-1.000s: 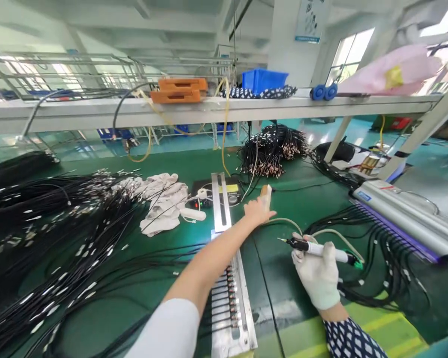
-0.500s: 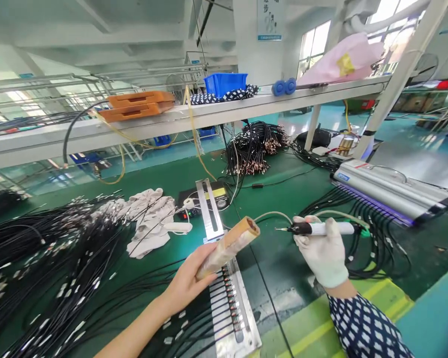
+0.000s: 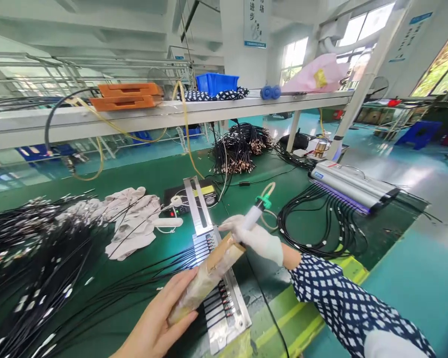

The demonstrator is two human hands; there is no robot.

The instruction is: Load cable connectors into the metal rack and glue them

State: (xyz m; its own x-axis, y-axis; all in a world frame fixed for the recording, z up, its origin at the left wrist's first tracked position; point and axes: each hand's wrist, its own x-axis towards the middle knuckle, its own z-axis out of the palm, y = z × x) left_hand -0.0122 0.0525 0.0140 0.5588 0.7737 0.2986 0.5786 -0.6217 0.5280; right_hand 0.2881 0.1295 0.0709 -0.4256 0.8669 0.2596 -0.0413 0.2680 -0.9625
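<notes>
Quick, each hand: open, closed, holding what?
Left hand: closed around the brown wrapped bar.
Right hand: gloved, closed around the white syringe.

We hold a tan tube wrapped in cloudy film, slanted above a slotted metal fixture, its far end just beside the white syringe we also hold. The syringe tilts, green cap uppermost with a pale hose, its tip hidden from us. On the surface, the fixture stretches from near the front edge toward the far edge, bearing a row of dark connectors.
</notes>
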